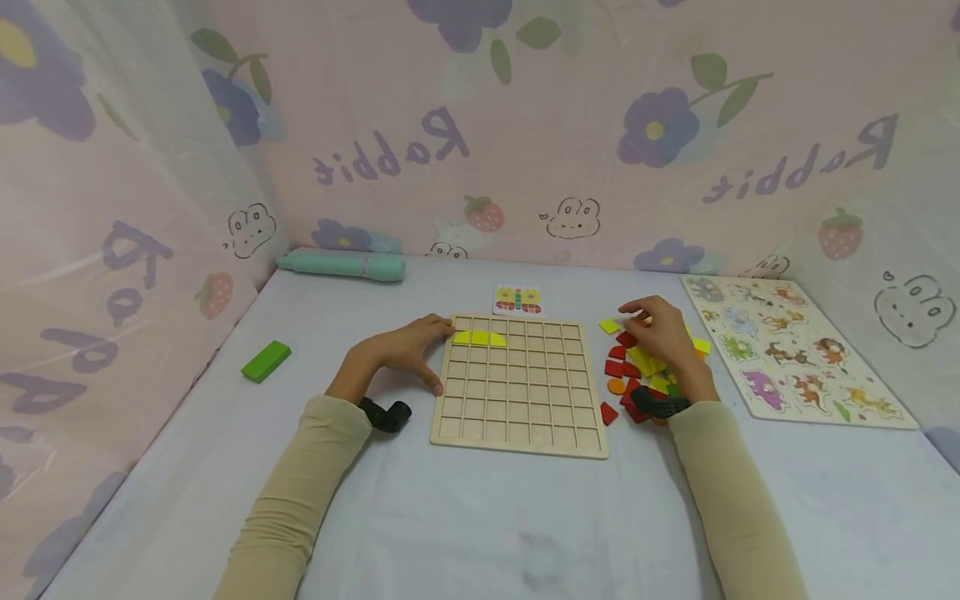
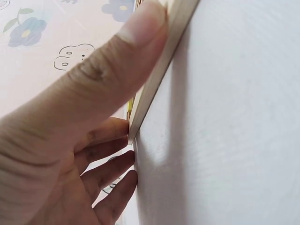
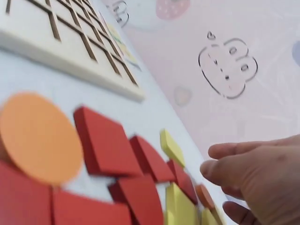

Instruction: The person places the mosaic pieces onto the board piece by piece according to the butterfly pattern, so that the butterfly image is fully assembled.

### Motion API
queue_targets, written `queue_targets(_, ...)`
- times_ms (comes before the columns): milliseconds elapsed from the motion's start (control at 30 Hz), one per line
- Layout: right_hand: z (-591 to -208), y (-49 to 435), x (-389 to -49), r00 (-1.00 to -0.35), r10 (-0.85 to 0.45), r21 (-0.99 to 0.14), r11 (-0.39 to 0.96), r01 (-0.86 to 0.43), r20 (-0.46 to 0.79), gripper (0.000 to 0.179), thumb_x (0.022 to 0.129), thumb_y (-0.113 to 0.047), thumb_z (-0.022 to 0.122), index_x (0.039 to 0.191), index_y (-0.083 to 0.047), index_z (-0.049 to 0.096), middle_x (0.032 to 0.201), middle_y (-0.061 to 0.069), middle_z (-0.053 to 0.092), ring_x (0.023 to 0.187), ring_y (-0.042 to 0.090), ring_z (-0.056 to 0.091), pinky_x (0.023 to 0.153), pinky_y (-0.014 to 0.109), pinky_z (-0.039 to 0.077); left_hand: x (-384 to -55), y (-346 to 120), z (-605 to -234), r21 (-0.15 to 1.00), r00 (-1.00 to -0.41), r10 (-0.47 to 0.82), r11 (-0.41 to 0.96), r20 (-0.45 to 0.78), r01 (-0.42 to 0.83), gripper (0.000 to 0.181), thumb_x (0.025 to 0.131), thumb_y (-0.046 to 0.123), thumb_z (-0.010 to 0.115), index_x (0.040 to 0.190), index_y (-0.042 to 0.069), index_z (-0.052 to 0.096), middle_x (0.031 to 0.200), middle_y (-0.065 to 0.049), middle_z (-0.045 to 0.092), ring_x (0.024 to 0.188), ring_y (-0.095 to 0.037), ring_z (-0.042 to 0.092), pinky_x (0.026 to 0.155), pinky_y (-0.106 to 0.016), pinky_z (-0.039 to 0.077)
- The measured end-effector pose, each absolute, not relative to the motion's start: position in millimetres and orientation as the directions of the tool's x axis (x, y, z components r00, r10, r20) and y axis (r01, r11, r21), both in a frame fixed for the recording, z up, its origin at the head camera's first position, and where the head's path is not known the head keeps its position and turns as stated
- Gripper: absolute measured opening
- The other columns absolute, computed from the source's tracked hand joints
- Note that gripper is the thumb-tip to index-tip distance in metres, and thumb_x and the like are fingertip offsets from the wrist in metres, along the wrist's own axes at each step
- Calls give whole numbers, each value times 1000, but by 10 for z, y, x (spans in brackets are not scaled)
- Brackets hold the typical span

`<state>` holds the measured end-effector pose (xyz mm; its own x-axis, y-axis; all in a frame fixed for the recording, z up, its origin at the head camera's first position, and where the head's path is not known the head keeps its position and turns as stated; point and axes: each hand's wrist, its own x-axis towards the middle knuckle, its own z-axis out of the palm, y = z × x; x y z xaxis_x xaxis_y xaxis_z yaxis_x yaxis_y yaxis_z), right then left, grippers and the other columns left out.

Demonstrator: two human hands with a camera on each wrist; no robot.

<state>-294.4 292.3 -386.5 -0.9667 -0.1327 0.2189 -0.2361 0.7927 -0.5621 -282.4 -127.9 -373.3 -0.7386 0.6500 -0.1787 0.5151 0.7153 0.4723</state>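
Note:
A wooden grid board (image 1: 517, 379) lies in the middle of the table. Three yellow pieces (image 1: 480, 338) form a low arch in its upper left cells. Against the board's left edge rests my left hand (image 1: 405, 350); its thumb (image 2: 140, 28) touches the side and other fingers touch near the far corner. My right hand (image 1: 656, 333) hovers over a heap of red, yellow, orange and green pieces, fingers bent loosely, no piece visible between them. Nearest its fingertips lies a yellow square (image 1: 610, 327). In the right wrist view, red pieces (image 3: 105, 143) and an orange disc (image 3: 41, 137) lie close.
Behind the board is a small pattern card (image 1: 517, 300). An animal puzzle board (image 1: 798, 350) lies at the right. To the left sit a green block (image 1: 266, 362) and, farther back, a teal tube-shaped object (image 1: 341, 265). Printed curtains stand around the table.

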Motion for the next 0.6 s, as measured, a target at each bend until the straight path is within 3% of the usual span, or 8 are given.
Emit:
queue_targets(333,-3909,3061,-2993,-987,-107,-520,840,-152,117,34,91,-3,54,123,6,54,123,28,42,109,42,42,97,56,38,-2830,-1271,-3736,472,-745,640,724,-189,503,100,63,41,85,142,6,34,147,-10,28,139,-27,19,113,-43,22)
queue_targets(600,-3925,3066,-3007,-991,-99,-484,865,-129,86,29,93,-4,53,119,6,56,117,27,43,107,41,41,98,55,37,-2819,-1267,-3715,470,-744,641,724,-189,505,99,64,40,85,142,6,34,148,-10,27,140,-27,18,113,-43,21)
